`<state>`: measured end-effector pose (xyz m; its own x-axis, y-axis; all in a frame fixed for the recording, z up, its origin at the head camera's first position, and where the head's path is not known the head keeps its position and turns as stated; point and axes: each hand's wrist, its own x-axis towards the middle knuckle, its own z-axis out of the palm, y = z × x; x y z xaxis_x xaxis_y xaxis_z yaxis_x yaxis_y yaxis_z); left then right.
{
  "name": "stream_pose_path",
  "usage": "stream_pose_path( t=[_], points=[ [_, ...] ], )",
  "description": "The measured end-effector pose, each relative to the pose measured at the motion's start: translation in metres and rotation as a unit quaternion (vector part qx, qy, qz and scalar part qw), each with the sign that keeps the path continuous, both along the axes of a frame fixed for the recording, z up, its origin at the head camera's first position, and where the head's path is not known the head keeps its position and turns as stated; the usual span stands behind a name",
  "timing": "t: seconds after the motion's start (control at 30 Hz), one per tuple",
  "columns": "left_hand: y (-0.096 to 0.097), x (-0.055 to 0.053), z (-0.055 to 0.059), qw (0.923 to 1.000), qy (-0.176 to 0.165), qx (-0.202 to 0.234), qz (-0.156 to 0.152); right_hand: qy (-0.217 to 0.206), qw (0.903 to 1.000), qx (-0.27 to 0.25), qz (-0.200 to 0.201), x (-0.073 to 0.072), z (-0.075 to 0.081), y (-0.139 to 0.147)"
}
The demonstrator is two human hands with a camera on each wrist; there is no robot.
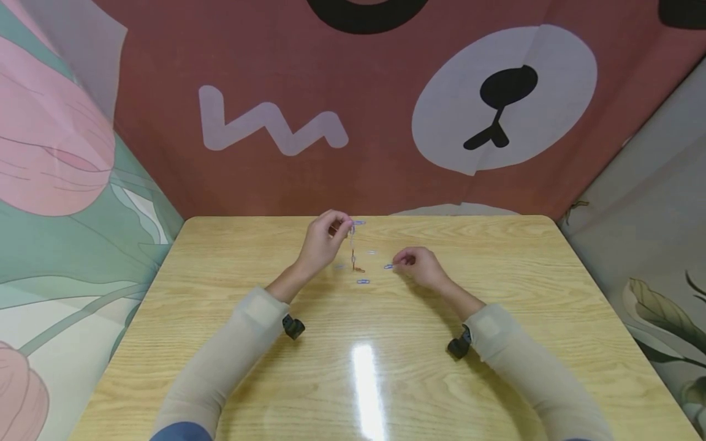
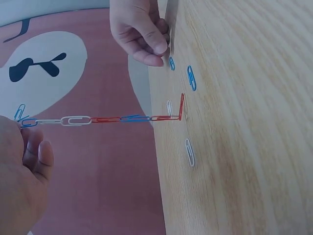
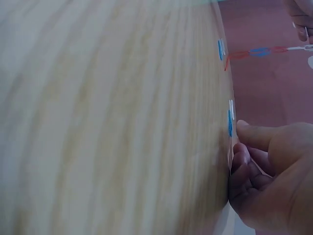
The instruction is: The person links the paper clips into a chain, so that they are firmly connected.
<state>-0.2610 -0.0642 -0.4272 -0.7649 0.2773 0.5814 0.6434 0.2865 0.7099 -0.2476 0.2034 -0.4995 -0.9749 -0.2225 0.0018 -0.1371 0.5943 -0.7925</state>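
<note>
My left hand pinches the upper end of a paper clip chain, linked from blue, white and red clips. The chain hangs down from my fingertips. Its lowest red clip bends against the tabletop. A blue clip sticks out sideways at the left fingertips. My right hand is low over the table with fingers bent, thumb apart from them. A loose blue paper clip lies right by its fingertips; no grip on it is visible.
On the wooden table, another blue clip lies in front of the chain. One white clip lies behind the chain's foot, and a second white clip lies to its left. A patterned cloth hangs behind the table's far edge.
</note>
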Motion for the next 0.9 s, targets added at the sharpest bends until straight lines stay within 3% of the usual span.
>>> stream_pose_path(
  t=[0.53,0.9],
  points=[
    [0.002,0.0,0.001,1.0,-0.001,-0.004,-0.001,0.001,0.9977,0.064,-0.021,-0.001,0.001,-0.012],
    [0.004,0.001,0.001,1.0,-0.002,-0.003,-0.001,0.001,0.9943,0.107,-0.006,-0.004,0.004,-0.015]
  ],
)
